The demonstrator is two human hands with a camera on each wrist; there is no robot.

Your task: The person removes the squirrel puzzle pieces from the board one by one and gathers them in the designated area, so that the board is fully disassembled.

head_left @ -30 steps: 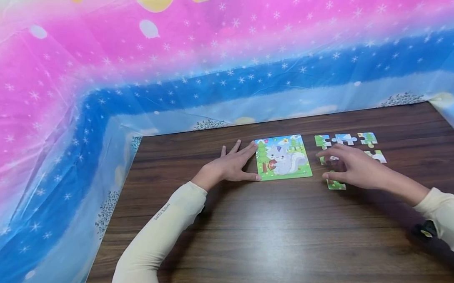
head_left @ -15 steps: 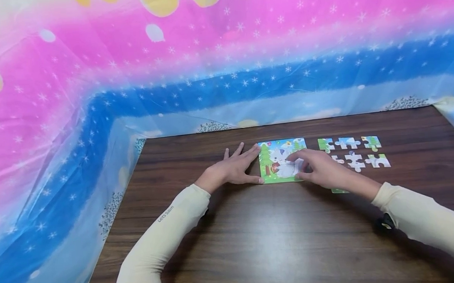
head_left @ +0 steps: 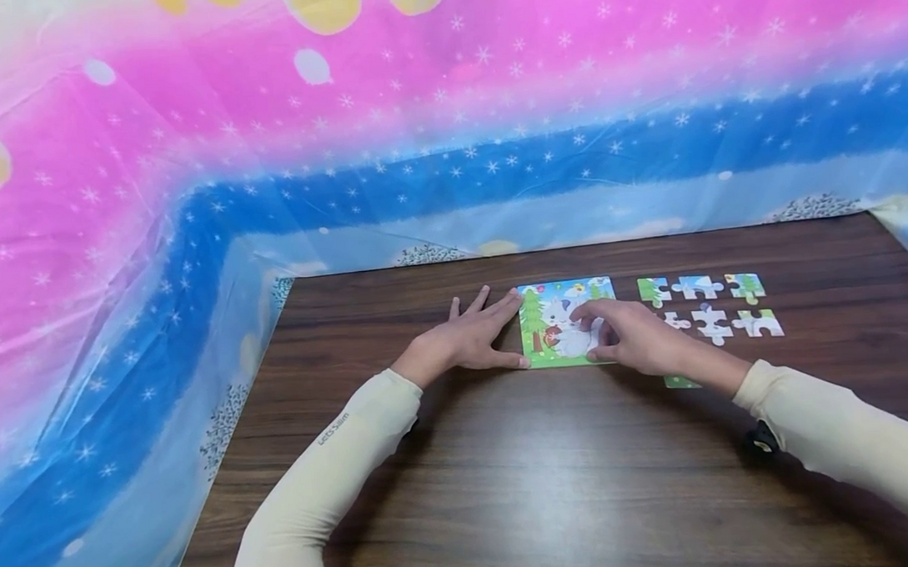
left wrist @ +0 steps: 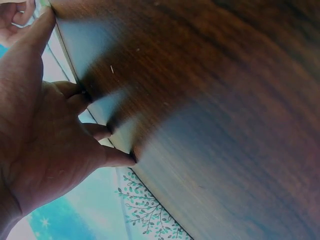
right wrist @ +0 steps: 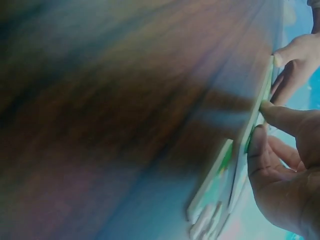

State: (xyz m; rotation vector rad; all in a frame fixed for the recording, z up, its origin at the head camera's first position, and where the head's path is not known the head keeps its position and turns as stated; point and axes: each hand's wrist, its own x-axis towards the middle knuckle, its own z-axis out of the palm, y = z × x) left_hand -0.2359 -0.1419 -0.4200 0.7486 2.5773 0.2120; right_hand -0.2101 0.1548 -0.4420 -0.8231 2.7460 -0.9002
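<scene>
A square jigsaw puzzle board (head_left: 534,318) with a squirrel picture lies flat on the table. My left hand (head_left: 459,337) rests at its left edge with fingers spread, the thumb at the near corner and the forefinger near the far one. Over the right half of the puzzle, my right hand (head_left: 639,335) touches the board with bent fingers and the thumb close to the near edge. Its palm hides what lies beneath, so whether a loose piece is pinched cannot be told. In the right wrist view, the bent fingers (right wrist: 257,142) sit against the board's green-edged side.
Loose jigsaw pieces lie in rows right of the board: a far row with a middle piece (head_left: 698,287), then a row with a white piece (head_left: 713,323), and a partly hidden green piece (head_left: 681,381) nearer. A printed cloth (head_left: 451,208) hangs behind the wooden table (head_left: 505,465).
My right hand has moved left from the loose pieces onto the puzzle board, uncovering most of them, and has barely shifted in the last half second. My left hand stays on the board's edge.
</scene>
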